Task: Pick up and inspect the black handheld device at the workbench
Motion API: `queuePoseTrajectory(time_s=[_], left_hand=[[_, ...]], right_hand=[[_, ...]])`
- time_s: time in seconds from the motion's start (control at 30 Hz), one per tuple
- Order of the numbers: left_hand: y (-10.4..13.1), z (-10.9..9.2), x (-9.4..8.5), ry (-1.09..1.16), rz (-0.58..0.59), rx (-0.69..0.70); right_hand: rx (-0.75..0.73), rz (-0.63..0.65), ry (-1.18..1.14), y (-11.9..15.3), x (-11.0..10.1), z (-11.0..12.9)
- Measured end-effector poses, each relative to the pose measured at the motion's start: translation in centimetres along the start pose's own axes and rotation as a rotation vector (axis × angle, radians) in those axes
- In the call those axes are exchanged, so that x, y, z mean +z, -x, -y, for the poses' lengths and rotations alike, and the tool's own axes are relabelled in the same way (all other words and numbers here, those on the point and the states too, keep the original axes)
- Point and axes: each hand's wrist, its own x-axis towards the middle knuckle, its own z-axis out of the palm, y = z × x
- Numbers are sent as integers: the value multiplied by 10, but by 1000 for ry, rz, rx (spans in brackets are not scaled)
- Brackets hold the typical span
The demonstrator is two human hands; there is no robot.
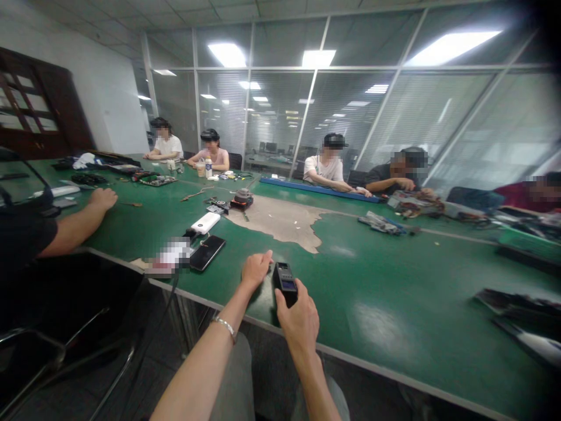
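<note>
My right hand (300,316) is wrapped round a black handheld device (284,276) with a small screen and buttons on its face, just above or on the green table (394,280) near its front edge. Left of the device, my left hand (256,270) rests at the table with its fingers curled; nothing shows in it. A bracelet (224,324) circles my left wrist. Beyond my left hand lie a dark phone (207,253) and a white power bank (205,223) with a cable.
A torn brown sheet (280,221) lies mid-table, with a black-and-orange device (242,199) at its edge. Another person's hand (104,199) rests at left. Several people sit along the far side, near a blue strip (319,189) and electronic parts (414,203). Dark casings (521,304) lie at right.
</note>
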Motion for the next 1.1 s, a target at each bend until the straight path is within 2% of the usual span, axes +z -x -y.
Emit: queuePoseTrajectory(time_s=[0.3,0.53,0.63,0.8,0.9,1.0,1.1], left_hand=[[-2,1,1,-15,-6,4],[-1,-1,2,-8,-8,12],[-1,-2,3,-15,-12,0],[-2,0,4,-23,-17,0],[-2,1,4,-24,-21,0],[-1,0,5,-17,-25,5],[-1,0,5,-11,-22,7]], right_hand=[[2,9,-51,-8,5,-6],[-84,-19,-70,1,7,-14],[-75,-18,-87,0,6,-14],[-52,10,-218,-11,-4,-9],[-15,-24,-331,-21,-15,-8],[-5,-110,-399,-32,-25,-18],[35,-138,-345,-37,-28,-41]])
